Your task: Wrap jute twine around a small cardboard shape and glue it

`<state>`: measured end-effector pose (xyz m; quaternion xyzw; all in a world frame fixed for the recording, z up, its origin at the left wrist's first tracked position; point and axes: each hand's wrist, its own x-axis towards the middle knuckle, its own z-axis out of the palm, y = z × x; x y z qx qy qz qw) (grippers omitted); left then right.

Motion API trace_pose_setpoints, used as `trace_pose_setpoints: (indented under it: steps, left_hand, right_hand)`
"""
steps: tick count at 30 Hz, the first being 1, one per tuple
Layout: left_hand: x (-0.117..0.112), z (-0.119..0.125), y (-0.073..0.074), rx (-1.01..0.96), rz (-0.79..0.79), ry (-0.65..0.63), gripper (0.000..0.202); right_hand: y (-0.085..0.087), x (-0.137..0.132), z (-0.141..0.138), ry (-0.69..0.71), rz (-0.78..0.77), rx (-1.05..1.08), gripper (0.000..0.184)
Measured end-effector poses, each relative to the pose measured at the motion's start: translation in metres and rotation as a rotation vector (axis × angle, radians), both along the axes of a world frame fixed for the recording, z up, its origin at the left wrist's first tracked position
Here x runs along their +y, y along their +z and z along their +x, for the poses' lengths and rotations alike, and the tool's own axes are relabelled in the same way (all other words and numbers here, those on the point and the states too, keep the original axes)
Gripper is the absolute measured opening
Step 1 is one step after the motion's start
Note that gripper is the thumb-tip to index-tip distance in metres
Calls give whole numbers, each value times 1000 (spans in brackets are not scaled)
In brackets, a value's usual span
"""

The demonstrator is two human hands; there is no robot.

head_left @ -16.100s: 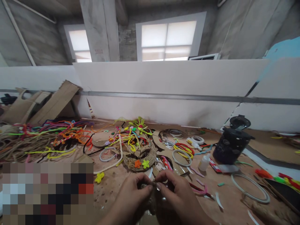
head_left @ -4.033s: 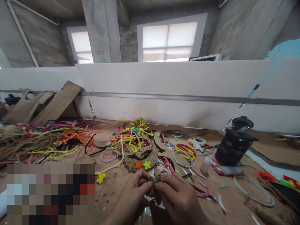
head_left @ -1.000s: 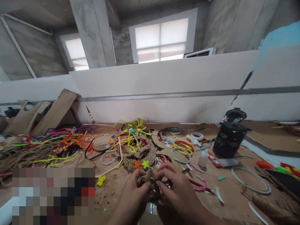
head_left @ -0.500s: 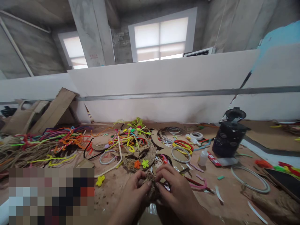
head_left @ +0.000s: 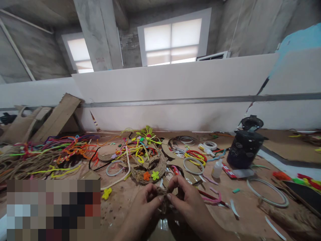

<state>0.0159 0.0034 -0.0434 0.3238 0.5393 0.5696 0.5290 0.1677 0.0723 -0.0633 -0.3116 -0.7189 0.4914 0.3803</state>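
Observation:
Between my two hands is a small looped piece of brown jute rope (head_left: 163,191), held up near the table's front edge. My left hand (head_left: 146,202) pinches its left side between thumb and fingers. On the opposite side, my right hand (head_left: 184,199) grips it with thumb and bent forefinger. The lower end of the piece hangs below my thumbs, partly in shadow. Just beyond my fingers lies a rope-wrapped wreath (head_left: 160,164), bearing an orange pipe-cleaner flower (head_left: 146,175) and a yellow-green one (head_left: 155,175).
Pipe cleaners and jute heap up at left (head_left: 62,150). A yellow flower (head_left: 107,193) lies left of my hands. To the right stand a glue bottle (head_left: 217,169) and a dark lidded container (head_left: 244,149), near a white ring (head_left: 268,192). A white partition (head_left: 175,85) runs behind.
My fingers have shifted slightly on the rope piece, and its looped top now shows more clearly between them. Everything on the table has stayed put.

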Motion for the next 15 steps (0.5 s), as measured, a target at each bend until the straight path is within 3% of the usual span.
trace_pose_setpoints:
  steps: [4, 8, 11, 15]
  left_hand:
    - [2, -3, 4, 88, -4, -13, 24]
    - [5, -6, -1, 152, 11, 6, 22]
    - [5, -7, -4, 98, -5, -1, 26]
    - [4, -9, -2, 57, 3, -48, 39]
  right_hand:
    - [2, -3, 0, -19, 85, -21, 13]
    - [0, 1, -2, -50, 23, 13, 25]
    - [-5, 3, -3, -12, -26, 53, 25]
    - [-7, 2, -2, 17, 16, 21, 24]
